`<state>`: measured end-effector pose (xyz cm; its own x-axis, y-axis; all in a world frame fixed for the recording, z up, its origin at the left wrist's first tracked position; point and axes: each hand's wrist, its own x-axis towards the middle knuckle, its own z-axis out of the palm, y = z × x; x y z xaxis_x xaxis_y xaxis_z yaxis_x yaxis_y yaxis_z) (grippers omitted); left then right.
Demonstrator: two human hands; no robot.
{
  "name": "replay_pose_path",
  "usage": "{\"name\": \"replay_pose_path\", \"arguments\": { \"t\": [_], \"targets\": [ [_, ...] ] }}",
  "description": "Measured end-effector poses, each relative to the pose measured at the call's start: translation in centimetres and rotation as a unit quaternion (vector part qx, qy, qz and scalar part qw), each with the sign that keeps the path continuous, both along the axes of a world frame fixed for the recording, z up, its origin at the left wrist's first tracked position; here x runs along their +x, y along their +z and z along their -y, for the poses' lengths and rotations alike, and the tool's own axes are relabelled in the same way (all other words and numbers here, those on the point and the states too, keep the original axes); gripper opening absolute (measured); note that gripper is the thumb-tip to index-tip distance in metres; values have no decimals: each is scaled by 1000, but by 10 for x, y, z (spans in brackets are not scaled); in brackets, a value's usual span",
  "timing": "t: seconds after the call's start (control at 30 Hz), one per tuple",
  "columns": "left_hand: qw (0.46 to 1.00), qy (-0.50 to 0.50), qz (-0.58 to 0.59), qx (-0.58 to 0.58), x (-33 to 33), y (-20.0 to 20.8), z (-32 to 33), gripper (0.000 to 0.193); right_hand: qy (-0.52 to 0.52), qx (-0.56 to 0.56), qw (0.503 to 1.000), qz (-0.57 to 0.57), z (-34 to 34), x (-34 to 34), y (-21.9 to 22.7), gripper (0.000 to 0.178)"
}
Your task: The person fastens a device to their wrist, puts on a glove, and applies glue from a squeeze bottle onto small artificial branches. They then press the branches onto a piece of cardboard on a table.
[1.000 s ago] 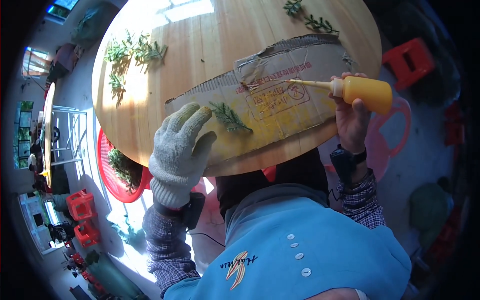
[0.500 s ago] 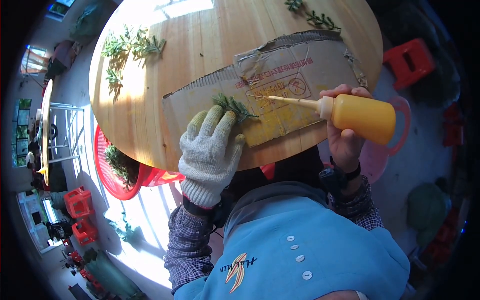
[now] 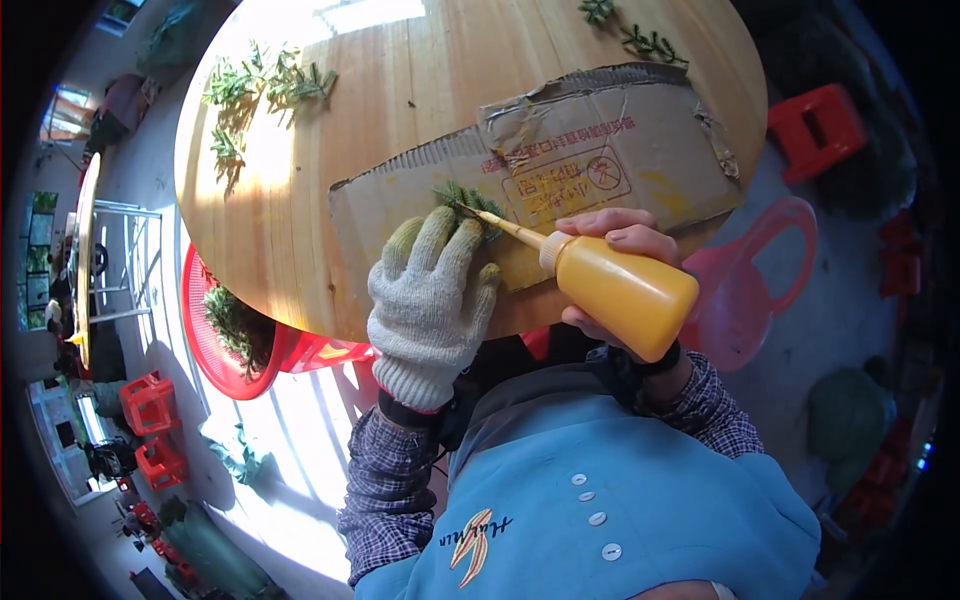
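My left hand [image 3: 428, 290], in a white knit glove with yellowed fingertips, holds a small green evergreen sprig [image 3: 463, 195] down on a flat cardboard piece [image 3: 655, 120]. Its fingers are bent over the sprig; the thumb stands apart. In my bare right hand [image 3: 625, 240] is a squeeze bottle [image 3: 625, 292] of yellow-orange liquid, tilted, its long thin nozzle pointing left. The nozzle tip lies at the sprig, just beyond the gloved fingertips; whether it touches cannot be made out. Yellow smears mark the cardboard, which lies at the near edge of a round wooden table [image 3: 300, 220].
More green sprigs [image 3: 270, 80] lie at the table's far left, and others [image 3: 650, 42] at the far right. A red basket [image 3: 205, 335] with greenery stands below the left edge. A pink plastic chair [image 3: 740, 310] and a red stool [image 3: 815, 130] are to the right.
My right hand has moved left with the squeeze bottle, bringing its nozzle from above the cardboard to the sprig. My left hand stays on the sprig.
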<state>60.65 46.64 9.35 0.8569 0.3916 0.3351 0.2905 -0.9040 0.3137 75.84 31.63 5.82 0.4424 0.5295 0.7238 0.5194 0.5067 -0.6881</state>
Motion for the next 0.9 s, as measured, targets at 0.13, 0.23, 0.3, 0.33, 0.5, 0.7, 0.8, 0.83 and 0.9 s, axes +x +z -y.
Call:
{"name": "replay_pose_path", "arguments": {
  "t": [0.13,0.23,0.3,0.33,0.5,0.7,0.8,0.83,0.9],
  "targets": [
    [1000,-5,8,15,-2,-7,-4,45,1,-2,1000,1,-2,-1,1,66],
    [1000,-4,9,13,-1,-9,-4,46,2,-5,1000,5,-2,1,0,66],
    [1000,-4,8,13,-1,-9,-3,46,3,-2,1000,-1,-2,1,-2,66],
    [1000,-3,8,14,-1,-9,-3,46,4,0,1000,-3,-2,1,-3,66],
    [1000,-2,7,19,-2,-11,-3,46,-3,-2,1000,15,-1,0,-5,65],
    [1000,-3,9,29,-2,-11,-2,46,-7,-22,999,24,5,-2,-3,64],
    [1000,1,12,25,-3,-13,-1,46,-4,-22,1000,21,7,-3,-3,64],
    [1000,1,12,25,-3,-13,-1,46,-1,-20,1000,19,7,-3,-3,64],
    [999,2,14,30,-2,-13,-1,45,2,-18,1000,16,8,-3,-3,64]
  ]
}}
